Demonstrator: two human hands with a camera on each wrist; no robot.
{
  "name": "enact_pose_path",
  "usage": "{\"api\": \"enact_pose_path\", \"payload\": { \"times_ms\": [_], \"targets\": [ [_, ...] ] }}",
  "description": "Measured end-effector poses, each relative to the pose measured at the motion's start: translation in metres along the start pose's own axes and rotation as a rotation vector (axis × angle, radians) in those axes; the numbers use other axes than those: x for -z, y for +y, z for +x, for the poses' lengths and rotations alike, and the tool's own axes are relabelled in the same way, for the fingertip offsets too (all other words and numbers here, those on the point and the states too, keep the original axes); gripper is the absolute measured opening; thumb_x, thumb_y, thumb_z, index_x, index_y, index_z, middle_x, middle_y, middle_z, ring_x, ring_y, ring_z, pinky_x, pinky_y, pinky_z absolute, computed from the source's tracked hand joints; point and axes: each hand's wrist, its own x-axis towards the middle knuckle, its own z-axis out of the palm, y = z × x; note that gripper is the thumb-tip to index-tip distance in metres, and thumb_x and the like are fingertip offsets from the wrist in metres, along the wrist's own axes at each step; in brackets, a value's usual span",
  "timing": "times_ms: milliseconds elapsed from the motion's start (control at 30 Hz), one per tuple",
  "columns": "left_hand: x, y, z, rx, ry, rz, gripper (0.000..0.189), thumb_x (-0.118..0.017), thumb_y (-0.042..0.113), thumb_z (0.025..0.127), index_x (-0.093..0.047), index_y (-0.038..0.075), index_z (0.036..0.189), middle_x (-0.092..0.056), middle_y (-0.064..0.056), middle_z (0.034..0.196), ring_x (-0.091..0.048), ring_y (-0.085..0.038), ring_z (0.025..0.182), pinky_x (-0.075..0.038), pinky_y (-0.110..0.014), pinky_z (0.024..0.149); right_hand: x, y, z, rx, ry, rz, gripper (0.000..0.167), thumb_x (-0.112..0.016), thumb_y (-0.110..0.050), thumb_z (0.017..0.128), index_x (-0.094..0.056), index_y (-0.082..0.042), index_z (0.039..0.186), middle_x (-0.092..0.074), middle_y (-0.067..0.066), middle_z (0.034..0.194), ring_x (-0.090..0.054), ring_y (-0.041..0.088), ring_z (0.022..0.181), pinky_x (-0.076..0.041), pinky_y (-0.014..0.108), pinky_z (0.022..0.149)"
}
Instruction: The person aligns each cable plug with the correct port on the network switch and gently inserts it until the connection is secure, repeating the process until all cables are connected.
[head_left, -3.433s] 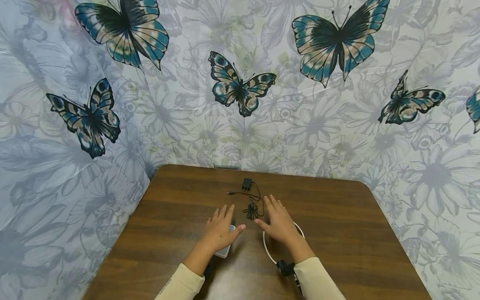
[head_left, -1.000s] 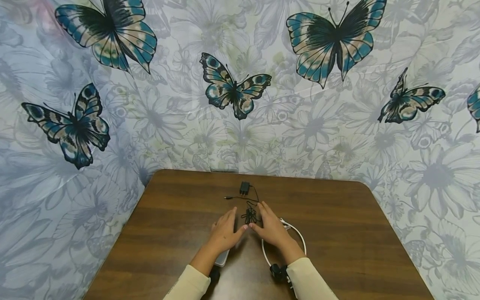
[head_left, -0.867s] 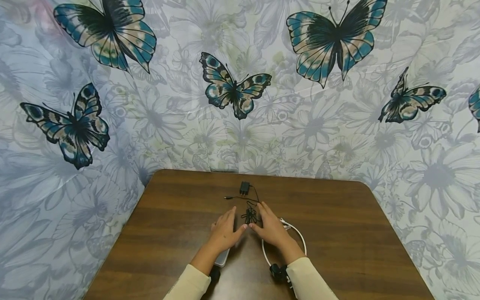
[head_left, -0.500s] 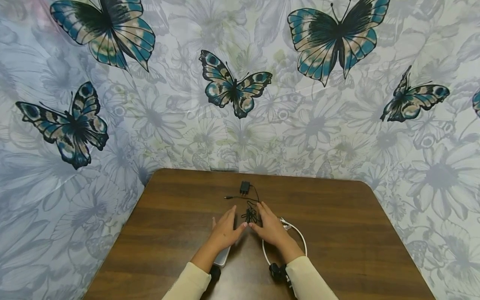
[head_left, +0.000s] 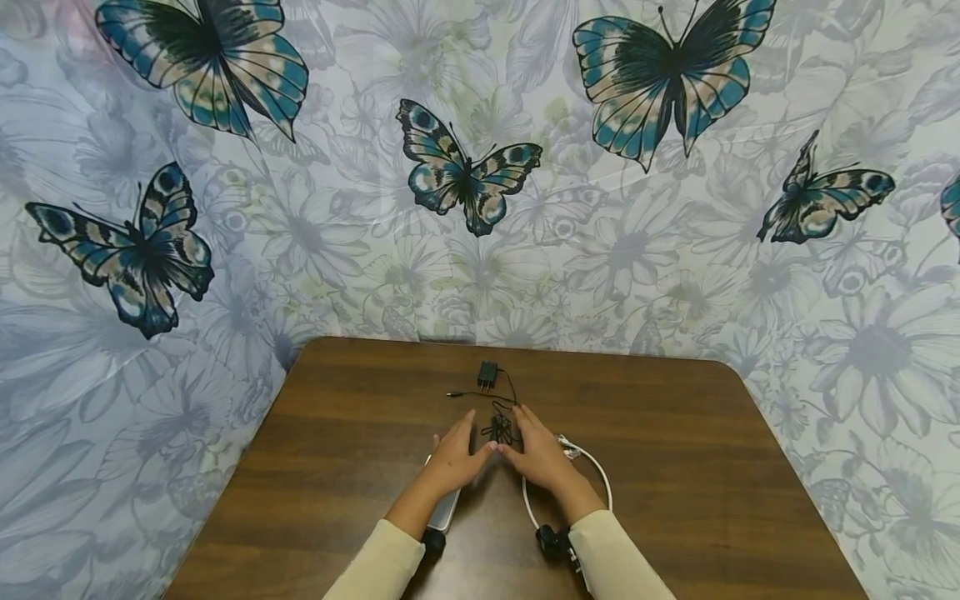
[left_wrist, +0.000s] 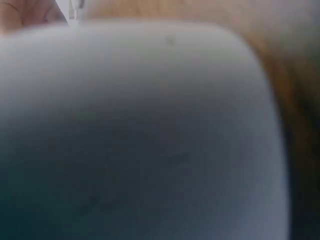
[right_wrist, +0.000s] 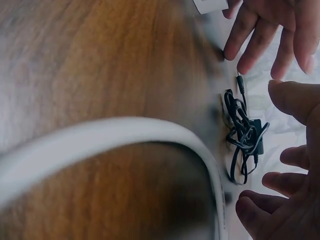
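My left hand (head_left: 452, 460) hovers with fingers extended over a pale grey, round-cornered flat device (head_left: 445, 510), which it partly hides. That device (left_wrist: 150, 125) fills most of the left wrist view, blurred. Opposite it, my right hand (head_left: 542, 457) also has its fingers stretched, above a loop of white cable (head_left: 604, 479). The two thumb tips come right up to each other. Just beyond them lies a bundled black cord (head_left: 498, 428), joined to a black power adapter (head_left: 487, 374) with its prongs toward me. Neither hand grips anything; in the right wrist view both hands show spread fingers.
Everything lies on a brown wood-grain table (head_left: 645, 417) with rounded far corners. Behind it hangs a butterfly-and-flower patterned cloth (head_left: 480, 283). A thin plug end (head_left: 454, 394) of the black cord points left. A black wrist device (head_left: 551, 542) sits by the right cuff.
Since the earliest frame, my hands have drawn closer together, bringing the thumbs nearly tip to tip. Lately the left hand has edged slightly right. The cord and adapter stay in place.
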Motion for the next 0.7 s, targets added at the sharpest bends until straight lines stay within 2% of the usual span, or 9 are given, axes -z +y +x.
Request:
{"api": "enact_pose_path", "payload": {
  "times_ms": [300, 467, 700],
  "targets": [
    [0.0008, 0.0040, 0.0009, -0.016, -0.024, -0.046, 0.078, -0.059, 0.041, 0.099, -0.024, 0.002, 0.157, -0.033, -0.023, 0.157, -0.032, -0.043, 0.144, -0.013, -0.073, 0.110, -0.0077, 0.0019, 0.0047, 0.016, 0.005, 0.018, 0.080, -0.067, -0.045, 0.094, -0.036, 0.000, 0.152, -0.036, 0.023, 0.156, -0.038, 0.039, 0.142, -0.035, 0.056, 0.111],
    [-0.0015, 0.0058, 0.0015, -0.031, -0.038, -0.009, 0.076, -0.060, 0.041, 0.098, -0.028, 0.004, 0.156, -0.036, -0.021, 0.156, -0.033, -0.044, 0.143, -0.014, -0.074, 0.110, -0.0079, 0.0007, 0.0034, 0.033, 0.005, 0.032, 0.075, -0.070, -0.035, 0.093, -0.038, 0.001, 0.150, -0.040, 0.025, 0.153, -0.041, 0.041, 0.140, -0.035, 0.056, 0.111],
    [-0.0053, 0.0073, 0.0029, -0.035, -0.052, 0.013, 0.074, -0.060, 0.039, 0.098, -0.030, 0.004, 0.155, -0.041, -0.022, 0.153, -0.037, -0.043, 0.141, -0.014, -0.075, 0.109, -0.0101, -0.0003, 0.0031, 0.004, -0.017, 0.027, 0.068, -0.070, -0.029, 0.092, -0.044, 0.001, 0.147, -0.050, 0.024, 0.145, -0.043, 0.046, 0.136, -0.037, 0.060, 0.107]
  ]
}}
